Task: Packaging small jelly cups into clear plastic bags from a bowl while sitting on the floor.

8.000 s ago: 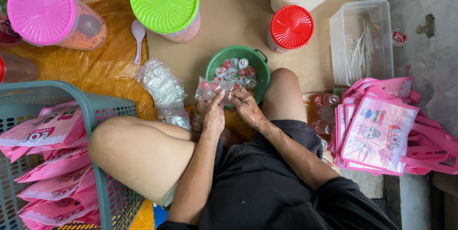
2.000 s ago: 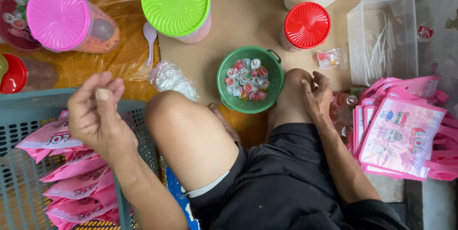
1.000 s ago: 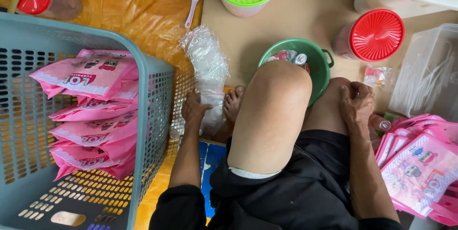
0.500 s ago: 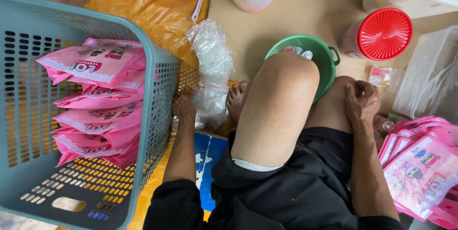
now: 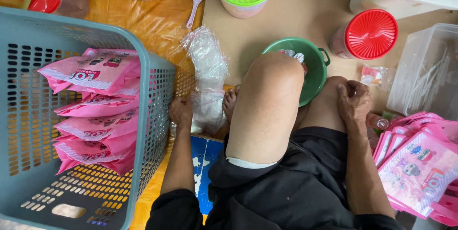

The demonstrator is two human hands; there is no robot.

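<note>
Seen from above, seated on the floor with one bare knee raised. Left hand (image 5: 181, 111) down at the floor, fingers curled onto the lower end of a crumpled stack of clear plastic bags (image 5: 207, 75); gripping or merely pressing, impossible to tell. Just left of that hand, the perforated wall of a grey-blue plastic basket (image 5: 157, 96), with flat pink printed packets (image 5: 93, 103) piled inside. Just right of it, bare toes, then the raised knee. Below the wrist, a blue printed mat (image 5: 202, 156).

Right hand (image 5: 354, 101) resting on the other leg, fingers bent into a loose fist, nothing visible in it. Left of this hand, partly behind the knee, a round green plastic bowl (image 5: 315, 67) of small wrapped pieces. Above it, a red ribbed-lid jar (image 5: 369, 34) and a small clear sachet (image 5: 377, 75). Lower right of it, a heap of pink printed bags (image 5: 422, 165); upper right, a clear plastic box (image 5: 427, 72).
</note>
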